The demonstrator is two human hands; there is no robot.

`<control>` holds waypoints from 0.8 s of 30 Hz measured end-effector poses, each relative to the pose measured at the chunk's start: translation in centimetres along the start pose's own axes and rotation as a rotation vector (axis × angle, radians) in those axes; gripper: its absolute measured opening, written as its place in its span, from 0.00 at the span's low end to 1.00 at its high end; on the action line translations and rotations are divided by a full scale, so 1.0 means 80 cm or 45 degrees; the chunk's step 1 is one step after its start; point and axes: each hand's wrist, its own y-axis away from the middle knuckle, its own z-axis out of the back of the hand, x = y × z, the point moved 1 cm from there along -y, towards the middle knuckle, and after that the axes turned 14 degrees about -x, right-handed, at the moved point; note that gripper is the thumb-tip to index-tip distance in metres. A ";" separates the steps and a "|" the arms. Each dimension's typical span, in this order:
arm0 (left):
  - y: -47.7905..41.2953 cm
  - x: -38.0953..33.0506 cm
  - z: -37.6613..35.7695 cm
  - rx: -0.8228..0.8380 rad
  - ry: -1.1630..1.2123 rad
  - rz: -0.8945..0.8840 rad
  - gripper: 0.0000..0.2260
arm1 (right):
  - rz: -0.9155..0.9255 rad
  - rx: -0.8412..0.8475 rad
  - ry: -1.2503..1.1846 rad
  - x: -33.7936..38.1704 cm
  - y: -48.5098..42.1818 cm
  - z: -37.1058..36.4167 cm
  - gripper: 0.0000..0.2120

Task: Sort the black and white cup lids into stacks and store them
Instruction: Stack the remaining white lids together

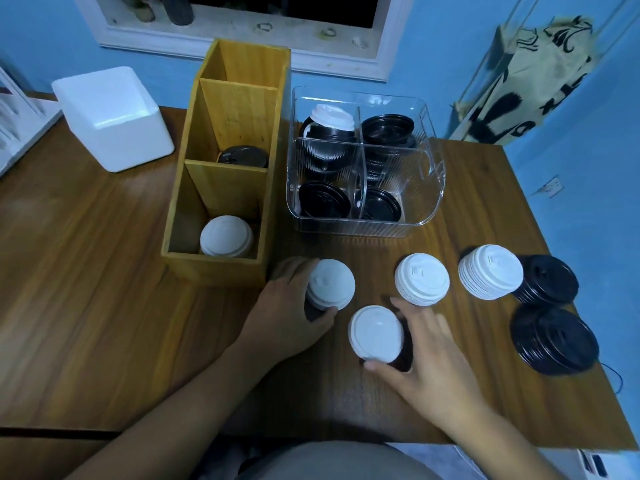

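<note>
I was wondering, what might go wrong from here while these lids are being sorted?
The stack in the left hand and the stack in the right hand both show a white lid over dark ones; stored so, colours would stay mixed.
The leaning black stack near the table's right edge might slide off if bumped.
In the clear bin, a white lid atop black ones may be overlooked.

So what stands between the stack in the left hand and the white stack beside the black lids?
A stack of white plastic cup lids, per the head view.
</note>
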 end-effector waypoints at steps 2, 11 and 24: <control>0.000 0.000 0.000 0.000 0.005 -0.007 0.36 | 0.043 0.101 -0.128 -0.002 -0.003 -0.002 0.43; 0.000 0.000 0.000 -0.005 0.032 -0.019 0.36 | 0.086 0.094 -0.050 0.012 -0.010 -0.010 0.47; -0.001 0.007 -0.004 0.052 0.065 -0.063 0.42 | 0.233 0.227 -0.229 0.023 -0.105 -0.007 0.40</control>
